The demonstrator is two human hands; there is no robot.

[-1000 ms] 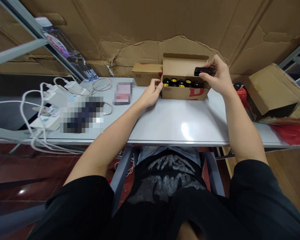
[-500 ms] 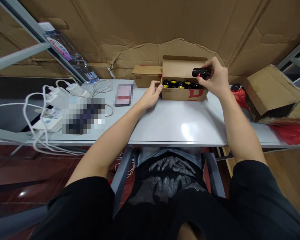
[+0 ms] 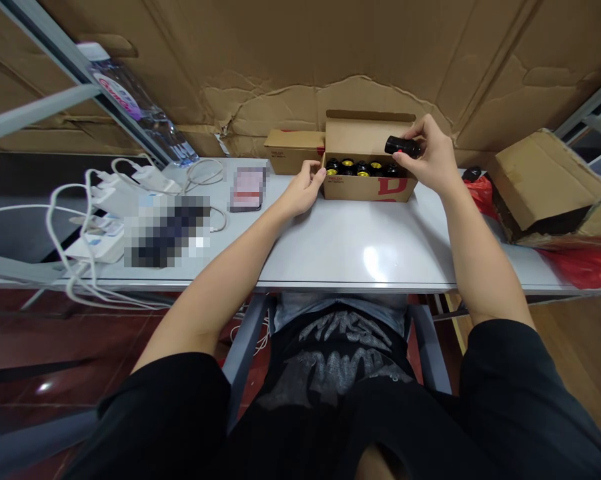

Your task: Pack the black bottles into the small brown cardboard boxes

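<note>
An open cardboard box with red print stands near the back of the table, its lid raised. Several black cylindrical pieces fill it in rows, some showing yellow rings. My left hand is closed at the box's left end, thumb and fingers pinching its edge. Just above the box's right part, my right hand grips a short black cylinder with a small red spot. That cylinder lies nearly level, its far end hidden by my fingers.
Left of the box are a second cardboard box, a phone, a power strip with white cables and a water bottle. A larger carton and red plastic bags stand right. Cardboard walls the back.
The black cylinder in my right hand has tilted slightly, and the fingers have shifted a little around it. My left hand stays on the box.
</note>
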